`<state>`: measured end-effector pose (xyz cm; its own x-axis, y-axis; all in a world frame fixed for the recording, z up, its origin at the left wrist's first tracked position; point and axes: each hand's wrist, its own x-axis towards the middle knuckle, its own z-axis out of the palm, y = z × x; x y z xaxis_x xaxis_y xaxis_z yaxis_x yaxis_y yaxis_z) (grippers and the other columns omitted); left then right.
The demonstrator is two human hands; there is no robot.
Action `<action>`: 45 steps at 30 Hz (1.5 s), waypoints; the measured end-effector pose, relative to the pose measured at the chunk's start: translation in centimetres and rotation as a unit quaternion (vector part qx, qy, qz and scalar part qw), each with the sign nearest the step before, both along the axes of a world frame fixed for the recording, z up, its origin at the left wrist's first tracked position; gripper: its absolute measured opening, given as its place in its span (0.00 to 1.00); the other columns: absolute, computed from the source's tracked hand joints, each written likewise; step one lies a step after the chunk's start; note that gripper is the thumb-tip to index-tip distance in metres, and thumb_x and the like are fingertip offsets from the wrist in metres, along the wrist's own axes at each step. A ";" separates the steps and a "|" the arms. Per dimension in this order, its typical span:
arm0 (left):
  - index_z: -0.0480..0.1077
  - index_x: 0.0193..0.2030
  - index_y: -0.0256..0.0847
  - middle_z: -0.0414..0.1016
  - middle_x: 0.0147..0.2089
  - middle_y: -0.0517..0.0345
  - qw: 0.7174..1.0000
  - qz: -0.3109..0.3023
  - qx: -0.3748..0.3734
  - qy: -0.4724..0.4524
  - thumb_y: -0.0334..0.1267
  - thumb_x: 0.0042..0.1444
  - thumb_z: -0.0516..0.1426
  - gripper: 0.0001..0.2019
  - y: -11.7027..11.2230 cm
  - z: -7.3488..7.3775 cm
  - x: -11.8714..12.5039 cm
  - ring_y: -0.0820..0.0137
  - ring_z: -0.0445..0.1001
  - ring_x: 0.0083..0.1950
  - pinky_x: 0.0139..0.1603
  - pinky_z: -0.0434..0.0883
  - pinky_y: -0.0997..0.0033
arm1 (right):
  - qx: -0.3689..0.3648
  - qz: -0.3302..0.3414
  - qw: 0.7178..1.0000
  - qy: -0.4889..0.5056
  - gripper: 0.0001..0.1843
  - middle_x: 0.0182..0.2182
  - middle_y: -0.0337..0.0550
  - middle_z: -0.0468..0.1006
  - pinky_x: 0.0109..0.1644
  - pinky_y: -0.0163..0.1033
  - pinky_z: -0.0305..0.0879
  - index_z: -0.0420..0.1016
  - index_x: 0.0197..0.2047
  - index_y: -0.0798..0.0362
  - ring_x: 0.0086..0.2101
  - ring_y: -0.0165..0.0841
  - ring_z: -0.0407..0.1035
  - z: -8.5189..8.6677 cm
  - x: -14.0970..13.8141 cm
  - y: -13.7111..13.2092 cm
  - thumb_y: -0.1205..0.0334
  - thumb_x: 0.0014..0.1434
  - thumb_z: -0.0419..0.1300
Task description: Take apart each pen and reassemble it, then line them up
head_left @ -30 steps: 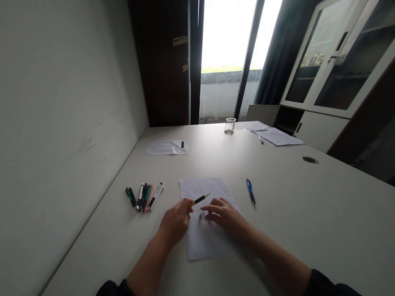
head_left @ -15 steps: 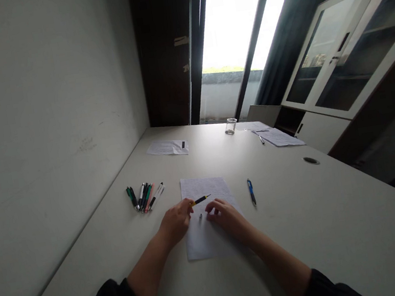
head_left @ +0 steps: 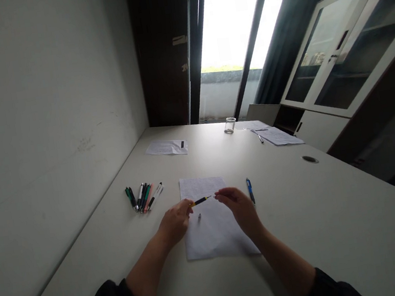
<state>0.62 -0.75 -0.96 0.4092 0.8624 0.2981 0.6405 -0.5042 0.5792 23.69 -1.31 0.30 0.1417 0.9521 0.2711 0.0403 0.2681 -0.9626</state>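
Observation:
My left hand [head_left: 175,222] is closed round the yellow end of a black and yellow pen [head_left: 200,201], held over the sheet of paper [head_left: 219,241]. The pen's thin point faces right. Just off that point, my right hand [head_left: 239,207] is in a pinch, thumb and forefinger together. Whatever lies between those fingertips is too small to name. Below the pen, a small dark pen tip piece [head_left: 199,217] rests on the paper. The upper half of the sheet bears lines of writing.
A group of pens [head_left: 145,198] lies to the left. To the right is a blue pen [head_left: 250,189], partly behind my right hand. Farther back are a plastic sleeve with paper [head_left: 166,147], a clear glass [head_left: 230,126], and stacked papers [head_left: 279,136]. A wall [head_left: 72,152] borders the left.
My right hand has risen from near the paper and moved right, its fingertips now at the pen's point. My left hand still holds the pen in the same place.

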 end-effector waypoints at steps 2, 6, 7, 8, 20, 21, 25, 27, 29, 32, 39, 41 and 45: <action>0.64 0.47 0.45 0.76 0.39 0.59 1.000 -0.002 0.003 0.000 0.24 0.56 0.49 0.15 0.0 0.0 0.0 0.69 0.74 0.38 0.37 0.67 0.72 | 0.006 -0.005 1.000 -0.008 0.17 0.38 0.46 0.82 0.49 0.46 0.72 0.75 0.40 0.52 0.40 0.38 0.76 0.1 -0.1 -0.1 0.51 0.51 0.69; 0.65 0.47 0.45 0.75 0.39 0.59 1.000 -0.004 0.004 0.005 0.25 0.56 0.50 0.15 0.1 0.1 0.1 0.68 0.74 0.38 0.39 0.67 0.72 | 0.013 -0.009 1.000 -0.015 0.17 0.38 0.46 0.82 0.49 0.47 0.72 0.75 0.39 0.52 0.40 0.39 0.76 0.2 -0.1 -0.1 0.50 0.51 0.69; 0.65 0.47 0.45 0.75 0.39 0.59 1.000 -0.005 0.004 0.006 0.25 0.56 0.50 0.15 0.1 0.0 0.1 0.68 0.74 0.38 0.39 0.67 0.72 | 0.015 -0.007 1.000 -0.017 0.17 0.38 0.46 0.82 0.49 0.47 0.72 0.75 0.40 0.52 0.41 0.39 0.76 0.2 -0.1 -0.1 0.50 0.51 0.68; 0.65 0.47 0.45 0.75 0.39 0.59 1.000 -0.008 0.004 0.006 0.25 0.56 0.50 0.15 0.1 0.0 0.1 0.68 0.74 0.39 0.39 0.67 0.71 | 0.017 -0.006 1.000 -0.018 0.17 0.38 0.46 0.82 0.49 0.47 0.72 0.75 0.40 0.52 0.41 0.39 0.76 0.2 -0.1 0.0 0.50 0.51 0.68; 0.65 0.48 0.44 0.75 0.39 0.58 0.999 -0.033 0.001 -0.011 0.23 0.55 0.49 0.16 -0.3 0.5 0.3 0.70 0.72 0.37 0.39 0.67 0.72 | 0.005 0.030 0.999 -0.014 0.15 0.37 0.45 0.82 0.48 0.45 0.73 0.75 0.39 0.52 0.39 0.38 0.76 -0.2 -0.4 -0.2 0.53 0.51 0.69; 0.65 0.48 0.44 0.75 0.39 0.58 0.999 -0.035 0.000 -0.014 0.23 0.56 0.49 0.16 -0.3 0.5 0.3 0.70 0.72 0.37 0.39 0.67 0.72 | 0.004 0.035 0.999 -0.012 0.15 0.37 0.45 0.82 0.48 0.45 0.73 0.75 0.39 0.52 0.39 0.38 0.77 -0.2 -0.5 -0.2 0.54 0.51 0.69; 0.65 0.48 0.43 0.75 0.39 0.58 0.999 -0.045 0.001 -0.023 0.24 0.57 0.48 0.15 -0.3 0.4 0.3 0.71 0.72 0.37 0.39 0.68 0.72 | 0.006 0.045 0.999 -0.024 0.14 0.37 0.45 0.82 0.49 0.46 0.73 0.75 0.39 0.52 0.40 0.39 0.77 -0.4 -0.7 -0.3 0.55 0.52 0.69; 0.65 0.48 0.43 0.75 0.39 0.57 0.998 -0.049 0.004 -0.027 0.24 0.58 0.48 0.15 -0.3 0.4 0.3 0.71 0.72 0.37 0.39 0.68 0.72 | 0.006 0.045 0.998 -0.035 0.14 0.37 0.45 0.82 0.49 0.46 0.73 0.76 0.39 0.52 0.40 0.39 0.77 -0.4 -0.7 -0.3 0.54 0.52 0.69; 0.65 0.48 0.43 0.75 0.39 0.57 0.998 -0.047 0.008 -0.028 0.24 0.58 0.49 0.15 -0.3 0.3 0.3 0.71 0.72 0.37 0.39 0.69 0.72 | 0.007 0.052 0.998 -0.037 0.14 0.38 0.46 0.82 0.50 0.46 0.73 0.76 0.39 0.52 0.40 0.39 0.77 -0.3 -0.7 -0.4 0.54 0.52 0.69; 0.64 0.48 0.42 0.74 0.39 0.58 0.999 -0.043 0.011 -0.029 0.24 0.58 0.49 0.15 -0.2 0.3 0.3 0.71 0.71 0.36 0.39 0.68 0.72 | 0.013 0.048 0.998 -0.041 0.15 0.38 0.45 0.82 0.50 0.45 0.73 0.76 0.40 0.52 0.41 0.38 0.77 -0.1 -0.6 -0.4 0.53 0.52 0.69; 0.64 0.48 0.42 0.74 0.38 0.58 0.998 -0.055 0.017 -0.037 0.24 0.59 0.48 0.14 -0.3 0.4 0.3 0.71 0.71 0.36 0.38 0.68 0.73 | 0.004 0.034 0.997 -0.069 0.14 0.30 0.43 0.81 0.40 0.39 0.72 0.77 0.35 0.53 0.32 0.35 0.75 -0.5 -0.3 -0.2 0.50 0.54 0.67; 0.65 0.47 0.42 0.74 0.37 0.58 0.997 -0.057 0.019 -0.038 0.24 0.59 0.48 0.13 -0.3 0.3 0.3 0.72 0.71 0.35 0.38 0.68 0.73 | -0.003 0.046 0.997 -0.065 0.15 0.29 0.42 0.80 0.39 0.39 0.72 0.77 0.34 0.53 0.32 0.34 0.74 -0.7 -0.3 -0.2 0.50 0.53 0.67; 0.64 0.47 0.42 0.74 0.37 0.59 0.998 -0.048 0.031 -0.033 0.24 0.59 0.48 0.13 -0.2 0.3 0.3 0.71 0.71 0.35 0.38 0.68 0.73 | -0.007 0.050 0.997 -0.054 0.15 0.28 0.42 0.79 0.39 0.39 0.72 0.76 0.36 0.53 0.31 0.33 0.73 -0.9 -0.3 0.0 0.50 0.53 0.68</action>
<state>0.92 -0.98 -0.68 0.4671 0.7987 0.3794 0.5483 -0.5983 0.5844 23.37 -1.33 -0.58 0.0166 0.9638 0.2662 0.1172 0.2625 -0.9578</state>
